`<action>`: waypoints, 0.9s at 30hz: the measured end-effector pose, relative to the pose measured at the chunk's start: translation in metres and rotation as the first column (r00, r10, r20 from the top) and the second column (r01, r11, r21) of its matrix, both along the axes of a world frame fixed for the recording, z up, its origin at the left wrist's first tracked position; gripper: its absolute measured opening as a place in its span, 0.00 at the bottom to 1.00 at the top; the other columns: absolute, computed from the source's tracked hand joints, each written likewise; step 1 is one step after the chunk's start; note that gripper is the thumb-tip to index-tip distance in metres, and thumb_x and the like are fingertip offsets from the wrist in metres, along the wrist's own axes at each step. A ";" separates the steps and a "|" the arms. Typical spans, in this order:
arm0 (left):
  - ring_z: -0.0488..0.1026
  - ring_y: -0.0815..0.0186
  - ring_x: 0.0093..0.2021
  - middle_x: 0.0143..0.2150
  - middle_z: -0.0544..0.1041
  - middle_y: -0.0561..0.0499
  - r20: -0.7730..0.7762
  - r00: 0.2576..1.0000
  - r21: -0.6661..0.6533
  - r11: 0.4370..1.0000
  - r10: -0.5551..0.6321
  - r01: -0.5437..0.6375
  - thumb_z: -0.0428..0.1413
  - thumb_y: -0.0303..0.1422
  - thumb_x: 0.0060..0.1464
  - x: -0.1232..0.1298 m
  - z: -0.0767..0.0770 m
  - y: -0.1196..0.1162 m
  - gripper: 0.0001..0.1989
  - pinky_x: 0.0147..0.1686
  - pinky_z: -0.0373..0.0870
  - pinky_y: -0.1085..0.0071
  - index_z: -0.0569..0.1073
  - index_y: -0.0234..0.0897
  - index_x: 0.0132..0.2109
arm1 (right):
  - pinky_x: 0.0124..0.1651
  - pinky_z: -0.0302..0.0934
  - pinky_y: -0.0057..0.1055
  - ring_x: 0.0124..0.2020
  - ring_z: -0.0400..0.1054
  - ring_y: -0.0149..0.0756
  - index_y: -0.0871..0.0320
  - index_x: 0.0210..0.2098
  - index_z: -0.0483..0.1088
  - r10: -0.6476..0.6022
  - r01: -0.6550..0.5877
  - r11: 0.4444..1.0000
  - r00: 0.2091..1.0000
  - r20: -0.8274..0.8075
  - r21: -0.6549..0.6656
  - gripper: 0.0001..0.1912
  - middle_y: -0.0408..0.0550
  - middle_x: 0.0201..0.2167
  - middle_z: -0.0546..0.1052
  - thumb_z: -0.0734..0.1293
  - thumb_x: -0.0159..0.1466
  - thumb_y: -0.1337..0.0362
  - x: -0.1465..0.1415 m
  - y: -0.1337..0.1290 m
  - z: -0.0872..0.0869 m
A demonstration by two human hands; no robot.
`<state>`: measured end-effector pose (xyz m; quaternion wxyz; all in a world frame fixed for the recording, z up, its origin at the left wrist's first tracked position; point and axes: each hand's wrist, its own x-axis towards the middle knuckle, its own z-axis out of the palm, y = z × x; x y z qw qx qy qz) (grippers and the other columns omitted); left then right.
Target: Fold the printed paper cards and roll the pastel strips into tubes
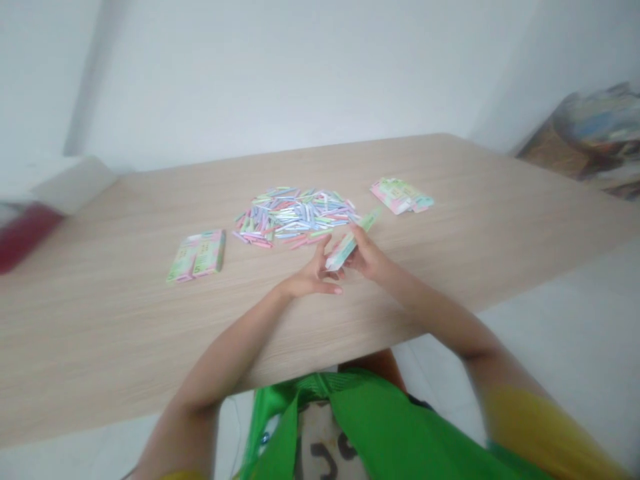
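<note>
Gripping the packet: the right hand pinches the packet from its right side, thumb on the upper face; the fingers underneath are mostly hidden.
Left hand: the hand is at the near end of the packet, thumb and forefinger spread apart; whether it touches the packet, I cannot tell.
Print: too blurred to read on the held packet.
Cut off: the red thing is cut by the left edge, and the pile of things at far right is cut and unclear.
Packet: flat, long and narrow, in pale green and white, with a smooth look.
Sticks: the heap has many slim pieces in pink, blue, green, purple and white, lying in all directions.
Other packets: two lie side by side left of the heap; several overlap to its right.
Table: the top has pale wood grain.
Direction: the long axis of the packet slants, near end toward the left hand, far end up and right; the packet is above the table, in front of the heap.
</note>
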<state>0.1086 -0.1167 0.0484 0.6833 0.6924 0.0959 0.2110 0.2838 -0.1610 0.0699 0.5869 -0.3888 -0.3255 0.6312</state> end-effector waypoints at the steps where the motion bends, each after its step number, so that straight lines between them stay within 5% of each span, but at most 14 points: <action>1: 0.76 0.63 0.45 0.66 0.64 0.39 0.022 0.998 0.012 0.998 -0.057 0.056 0.72 0.34 0.40 -0.006 0.004 0.001 0.65 0.49 0.72 0.59 0.38 0.59 0.73 | 0.22 0.63 0.30 0.23 0.70 0.36 0.57 0.27 0.70 0.040 -0.042 0.998 0.998 -0.054 -0.040 0.26 0.47 0.23 0.77 0.67 0.58 0.38 0.002 0.001 0.002; 4: 0.74 0.60 0.50 0.67 0.63 0.41 0.050 0.991 0.081 0.989 -0.128 0.124 0.70 0.34 0.45 -0.016 0.012 0.007 0.55 0.49 0.71 0.62 0.48 0.58 0.73 | 0.25 0.66 0.32 0.25 0.71 0.38 0.56 0.29 0.70 0.084 -0.097 0.993 0.979 -0.185 -0.065 0.23 0.46 0.25 0.78 0.64 0.61 0.42 0.003 0.002 0.006; 8: 0.72 0.57 0.56 0.61 0.72 0.43 0.009 0.999 0.185 0.982 -0.036 0.034 0.70 0.35 0.45 -0.016 0.009 0.014 0.46 0.52 0.68 0.64 0.61 0.49 0.70 | 0.31 0.68 0.34 0.26 0.71 0.37 0.55 0.29 0.69 -0.001 -0.015 0.998 0.960 -0.280 -0.055 0.14 0.43 0.25 0.77 0.69 0.57 0.50 -0.002 0.006 0.004; 12: 0.76 0.60 0.49 0.47 0.80 0.47 -0.021 0.999 0.103 0.994 0.033 -0.031 0.67 0.40 0.49 -0.011 -0.002 0.010 0.41 0.52 0.68 0.64 0.64 0.45 0.68 | 0.35 0.69 0.39 0.28 0.70 0.40 0.53 0.30 0.69 -0.057 0.039 0.997 0.949 -0.310 -0.065 0.14 0.44 0.26 0.77 0.71 0.51 0.51 -0.007 0.010 -0.008; 18: 0.75 0.59 0.54 0.53 0.78 0.43 0.016 1.000 -0.097 0.995 -0.024 0.025 0.65 0.44 0.52 -0.014 -0.018 -0.006 0.35 0.55 0.68 0.64 0.69 0.44 0.65 | 0.40 0.69 0.45 0.33 0.71 0.45 0.55 0.32 0.72 0.028 -0.052 0.994 0.971 -0.237 -0.098 0.22 0.50 0.29 0.77 0.67 0.50 0.44 -0.011 0.004 -0.026; 23: 0.78 0.60 0.48 0.50 0.80 0.42 0.036 0.995 -0.053 0.994 0.094 -0.092 0.66 0.44 0.52 -0.009 -0.018 -0.026 0.35 0.50 0.72 0.64 0.70 0.40 0.64 | 0.41 0.69 0.47 0.34 0.72 0.44 0.54 0.34 0.73 0.138 -0.160 0.983 0.967 -0.213 -0.090 0.25 0.49 0.33 0.78 0.64 0.50 0.40 -0.010 -0.004 -0.036; 27: 0.78 0.58 0.49 0.50 0.80 0.41 0.096 0.974 0.062 0.975 0.205 -0.212 0.68 0.41 0.50 -0.003 -0.017 -0.041 0.34 0.54 0.70 0.62 0.72 0.37 0.62 | 0.44 0.68 0.50 0.42 0.73 0.51 0.53 0.35 0.73 0.123 -0.134 0.989 0.980 -0.154 -0.062 0.26 0.51 0.35 0.78 0.64 0.51 0.38 -0.006 -0.007 -0.040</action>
